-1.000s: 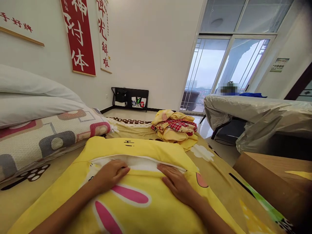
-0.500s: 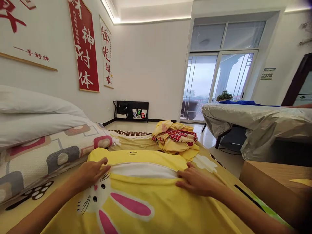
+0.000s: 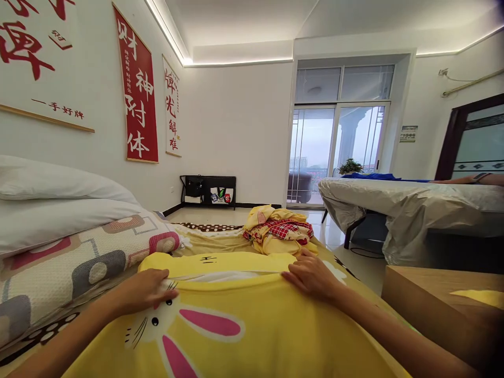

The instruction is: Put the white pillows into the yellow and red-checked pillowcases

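The yellow cover (image 3: 271,331), a smooth, soft fabric printed with 1 white rabbit with 2 long pink ears, lies on the bed (image 3: 218,242). A narrow opening exposes white material (image 3: 224,275). The left hand (image 3: 147,291) pinches the cover at the left end of the opening; the right hand (image 3: 313,275) grips it at the right end. Beyond lies a crumpled fabric heap (image 3: 280,231), yellow with red plaid. Left: a textured, patterned pillow (image 3: 114,247) beneath puffy white bedding (image 3: 59,184).

Left grip (image 3: 147,289), right grip (image 3: 313,274), both on rabbit-print cloth (image 3: 271,317)
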`<state>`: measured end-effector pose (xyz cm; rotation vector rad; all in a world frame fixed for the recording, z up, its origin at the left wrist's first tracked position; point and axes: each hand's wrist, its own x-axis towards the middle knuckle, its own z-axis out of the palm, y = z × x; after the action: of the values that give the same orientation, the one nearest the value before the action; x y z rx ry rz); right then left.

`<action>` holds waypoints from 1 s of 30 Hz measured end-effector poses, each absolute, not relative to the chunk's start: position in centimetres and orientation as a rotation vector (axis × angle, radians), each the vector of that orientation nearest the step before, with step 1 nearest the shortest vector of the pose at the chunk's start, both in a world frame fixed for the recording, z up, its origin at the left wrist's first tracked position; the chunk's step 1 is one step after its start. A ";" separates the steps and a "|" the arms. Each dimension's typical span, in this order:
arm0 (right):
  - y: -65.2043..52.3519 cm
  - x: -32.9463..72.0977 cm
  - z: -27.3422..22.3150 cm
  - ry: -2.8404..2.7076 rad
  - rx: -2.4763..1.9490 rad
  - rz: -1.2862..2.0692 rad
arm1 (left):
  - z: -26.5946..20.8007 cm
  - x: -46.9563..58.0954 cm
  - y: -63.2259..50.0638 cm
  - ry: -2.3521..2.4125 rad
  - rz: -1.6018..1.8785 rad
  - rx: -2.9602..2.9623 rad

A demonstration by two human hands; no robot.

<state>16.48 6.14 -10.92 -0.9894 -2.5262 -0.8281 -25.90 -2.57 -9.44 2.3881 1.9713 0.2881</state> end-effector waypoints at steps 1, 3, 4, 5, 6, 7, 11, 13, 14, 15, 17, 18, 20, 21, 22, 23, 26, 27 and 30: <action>6.0 16.7 -10.4 -2.543 -0.921 -0.827 | -8.9 -26.3 -2.5 1.989 0.316 2.413; 5.8 16.9 -10.5 -2.565 -0.887 -0.809 | -8.3 -27.0 -2.2 2.078 0.422 2.475; 5.7 16.8 -11.1 -2.559 -0.928 -0.794 | -8.3 -27.2 -1.9 2.137 0.502 2.501; 5.6 16.6 -12.0 -2.543 -0.993 -0.776 | -8.7 -27.2 -1.6 2.190 0.586 2.522; 5.5 16.4 -13.1 -2.526 -1.058 -0.760 | -9.4 -27.1 -1.4 2.227 0.652 2.536; 5.5 16.3 -14.2 -2.514 -1.107 -0.749 | -10.3 -26.9 -1.1 2.241 0.679 2.546; 5.8 16.4 -15.2 -2.449 -1.106 -0.800 | -13.0 -26.2 -0.2 2.153 0.560 2.525; 6.1 16.7 -13.0 -2.371 -1.038 -0.884 | -11.9 -26.1 0.1 2.245 0.666 2.452; 6.3 16.8 -11.4 -2.327 -1.002 -0.925 | -10.7 -26.1 0.2 2.318 0.781 2.415; 6.4 16.9 -9.9 -2.277 -0.972 -0.958 | -9.2 -26.0 0.3 2.386 0.921 2.387; 6.5 16.9 -7.2 -2.173 -0.945 -0.977 | -6.1 -25.7 0.4 2.483 1.218 2.370; 6.6 16.9 -6.3 -2.129 -0.943 -0.964 | -5.0 -25.5 0.5 2.512 1.332 2.368; 7.1 17.4 -5.6 -2.096 -0.949 -0.897 | -4.0 -24.8 0.9 2.528 1.372 2.383; 7.5 17.8 -6.0 -2.118 -0.963 -0.837 | -4.4 -24.5 1.3 2.522 1.274 2.387; 8.1 18.2 -6.8 -2.170 -0.992 -0.750 | -5.3 -24.1 1.9 2.502 1.123 2.379; 8.8 18.6 -8.1 -2.241 -1.037 -0.632 | -6.7 -23.8 2.6 2.469 0.940 2.350; 10.9 19.2 -13.9 -2.424 -1.218 -0.154 | -12.5 -22.8 5.1 2.330 0.496 2.196; 11.3 19.0 -16.2 -2.437 -1.256 -0.018 | -14.6 -22.5 6.0 2.284 0.428 2.160; 11.6 17.6 -21.9 -2.352 -1.262 0.111 | -19.6 -21.4 7.7 2.234 0.408 2.127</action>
<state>17.61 11.65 -21.88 -1.2618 -2.3520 0.1106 -21.44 7.70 -19.63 2.1271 2.2339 0.4075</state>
